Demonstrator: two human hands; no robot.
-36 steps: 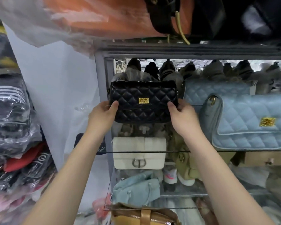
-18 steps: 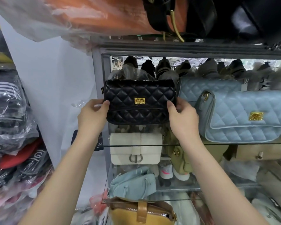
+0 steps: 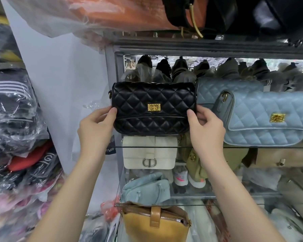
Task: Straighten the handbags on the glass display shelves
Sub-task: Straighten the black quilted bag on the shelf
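A black quilted handbag [image 3: 153, 109] with a gold clasp stands upright at the left end of the upper glass shelf [image 3: 234, 147]. My left hand [image 3: 94, 128] grips its left side, thumb on the front. My right hand [image 3: 205, 130] grips its right side the same way. Just right of it a light blue quilted handbag [image 3: 269, 119] with a gold clasp leans in front of a second light blue bag [image 3: 229, 89].
Below are a white bag [image 3: 149, 154], an olive bag [image 3: 194, 165], a beige bag [image 3: 283, 158], a pale blue bag [image 3: 145, 189] and a mustard bag [image 3: 154, 224]. Shoes line the back. Plastic-wrapped clothes [image 3: 12, 119] are stacked at left. Bags overhang from above.
The black bag has shifted slightly left on the shelf and sits squarer, with both hands still at its sides. The view has shifted a little.
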